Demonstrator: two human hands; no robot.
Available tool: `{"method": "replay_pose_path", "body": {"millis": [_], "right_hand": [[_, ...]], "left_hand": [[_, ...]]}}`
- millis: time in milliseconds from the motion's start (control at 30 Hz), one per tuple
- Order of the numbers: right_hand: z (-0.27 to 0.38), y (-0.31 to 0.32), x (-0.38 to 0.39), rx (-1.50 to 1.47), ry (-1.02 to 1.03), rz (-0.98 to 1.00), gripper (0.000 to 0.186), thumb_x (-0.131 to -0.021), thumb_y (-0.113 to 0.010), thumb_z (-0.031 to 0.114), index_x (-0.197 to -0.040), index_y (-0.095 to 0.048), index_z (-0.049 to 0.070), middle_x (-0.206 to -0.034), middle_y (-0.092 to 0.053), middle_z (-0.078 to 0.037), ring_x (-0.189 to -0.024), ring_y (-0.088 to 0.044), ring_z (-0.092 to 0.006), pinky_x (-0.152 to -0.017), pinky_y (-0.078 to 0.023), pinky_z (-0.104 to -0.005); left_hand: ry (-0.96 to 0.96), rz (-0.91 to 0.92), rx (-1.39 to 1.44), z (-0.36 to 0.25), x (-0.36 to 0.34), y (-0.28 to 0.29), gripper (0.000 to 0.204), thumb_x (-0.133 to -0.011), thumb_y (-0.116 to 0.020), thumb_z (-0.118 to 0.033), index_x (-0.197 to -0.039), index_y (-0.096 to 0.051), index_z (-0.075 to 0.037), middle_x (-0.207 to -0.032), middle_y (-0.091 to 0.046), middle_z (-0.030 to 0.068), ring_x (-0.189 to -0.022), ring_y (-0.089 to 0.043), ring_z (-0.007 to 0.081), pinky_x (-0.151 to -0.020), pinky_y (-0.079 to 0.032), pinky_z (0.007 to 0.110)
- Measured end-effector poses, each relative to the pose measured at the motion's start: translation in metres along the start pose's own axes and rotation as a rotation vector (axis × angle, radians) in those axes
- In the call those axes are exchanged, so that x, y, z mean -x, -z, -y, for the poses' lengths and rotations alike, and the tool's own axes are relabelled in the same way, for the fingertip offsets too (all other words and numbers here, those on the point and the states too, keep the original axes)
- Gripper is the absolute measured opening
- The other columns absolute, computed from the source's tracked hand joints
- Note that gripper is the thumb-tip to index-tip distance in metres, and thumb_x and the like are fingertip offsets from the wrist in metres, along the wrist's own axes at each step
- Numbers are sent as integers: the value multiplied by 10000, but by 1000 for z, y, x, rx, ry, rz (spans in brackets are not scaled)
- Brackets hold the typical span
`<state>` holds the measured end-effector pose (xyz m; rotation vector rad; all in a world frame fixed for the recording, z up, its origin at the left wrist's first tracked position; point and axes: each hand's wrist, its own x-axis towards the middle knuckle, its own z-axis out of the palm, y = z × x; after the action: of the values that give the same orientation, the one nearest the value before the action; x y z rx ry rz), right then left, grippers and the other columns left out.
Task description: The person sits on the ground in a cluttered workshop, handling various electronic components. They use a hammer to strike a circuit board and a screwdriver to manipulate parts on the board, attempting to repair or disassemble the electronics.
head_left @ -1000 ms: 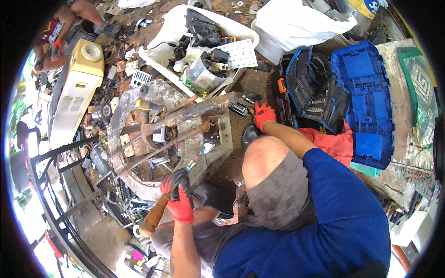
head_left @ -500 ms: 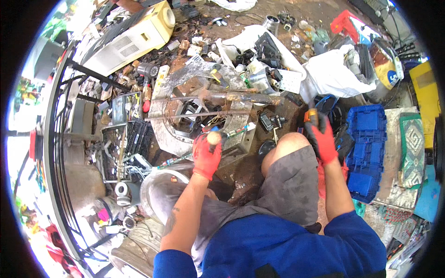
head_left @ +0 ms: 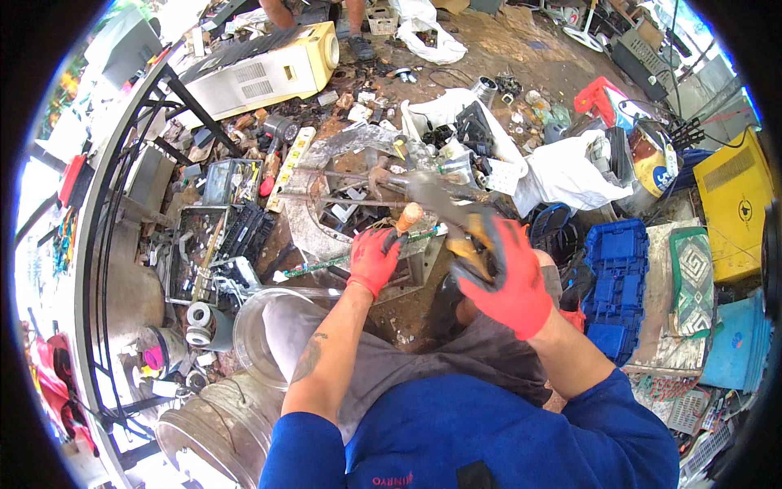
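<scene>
My left hand (head_left: pixel 376 259), in a red and black glove, is closed around a tool with a wooden handle (head_left: pixel 410 217) whose round end points up. Its lower end is hidden by the hand. Beneath that hand a long, narrow green circuit board strip (head_left: pixel 314 267) lies across the grey metal frame (head_left: pixel 305 167). My right hand (head_left: pixel 509 281), gloved alike, grips the yellow handle of a hammer-like tool (head_left: pixel 466 248). Its grey metal head is smeared by motion and hangs close to the wooden handle; I cannot tell whether they touch.
White sacks (head_left: pixel 570 173) of scrap stand beyond the frame at right. A blue plastic case (head_left: pixel 617 281) lies right of my knee. Bins of parts (head_left: pixel 195 277) and a black metal rack (head_left: pixel 106 244) are at left. Another person's hand (head_left: pixel 277 12) shows at the top by a cream-coloured casing (head_left: pixel 261 69).
My right hand has swung from beside my right knee up and leftward, bringing the hammer-like tool near the wooden handle. My left hand keeps its grip. The whole view has shifted.
</scene>
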<state>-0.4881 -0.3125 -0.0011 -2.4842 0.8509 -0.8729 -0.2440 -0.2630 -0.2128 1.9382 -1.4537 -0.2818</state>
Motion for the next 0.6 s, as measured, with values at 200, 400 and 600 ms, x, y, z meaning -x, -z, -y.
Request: {"method": "replay_pose_path", "body": {"millis": [200, 400, 600], "right_hand": [[20, 15, -18, -133, -45, -110, 833, -730, -822, 334, -1409, -466, 7, -1254, -558, -286, -1098, -602, -438, -931, -495, -470], [-1, 3, -8, 105, -96, 158, 797, -714, -839, 289, -1371, -496, -3, -1256, -570, -249, -1103, -615, -403, -932, -503, -443], [21, 16, -11, -215, -3, -365, 821, -714, -844, 221, -1386, -454, -45, -1184, -587, -181, -991, -632, -314, -879, -512, -416]], "left_hand": [[-54, -27, -26, 16, 0, 7, 341, -851, -707, -316, -1096, -700, -80, -1112, -688, 133, -1078, -595, 360, -988, -428, 470], [-134, -124, -71, 13, -1, -7, 339, -848, -702, -303, -1106, -694, -83, -1117, -689, 137, -1075, -592, 369, -978, -429, 479], [-61, 5, -61, 6, 0, 4, 348, -847, -700, -288, -1128, -692, -84, -1133, -690, 129, -1098, -592, 357, -993, -424, 470]]}}
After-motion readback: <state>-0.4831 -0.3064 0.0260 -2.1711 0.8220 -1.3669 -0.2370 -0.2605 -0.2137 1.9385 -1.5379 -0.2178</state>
